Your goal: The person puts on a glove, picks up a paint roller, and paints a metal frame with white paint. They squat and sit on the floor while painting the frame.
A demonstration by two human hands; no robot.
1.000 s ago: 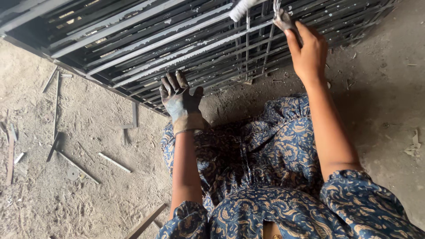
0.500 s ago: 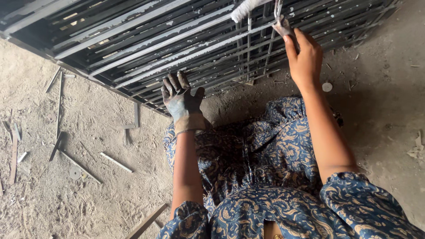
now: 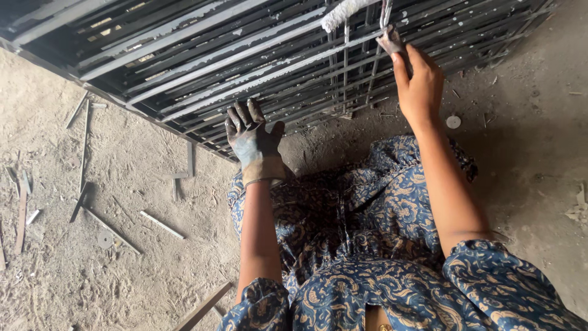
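Up top, right hand [image 3: 419, 86] fingers [image 3: 401, 64] pinch a metal clip [image 3: 388, 38].

Dark metal grille [image 3: 202, 67] with parallel bars, paint-streaked, lying tilted on the dusty ground, paint roller [image 3: 346, 11] above it

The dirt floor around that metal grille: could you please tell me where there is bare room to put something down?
Barest: the floor right of the right hand, holding only a small disc. Left of the gloved left hand, scrap strips litter the ground. The grille is all bars.

head-worn view, looking steeply down, close over lap [image 3: 343, 245]
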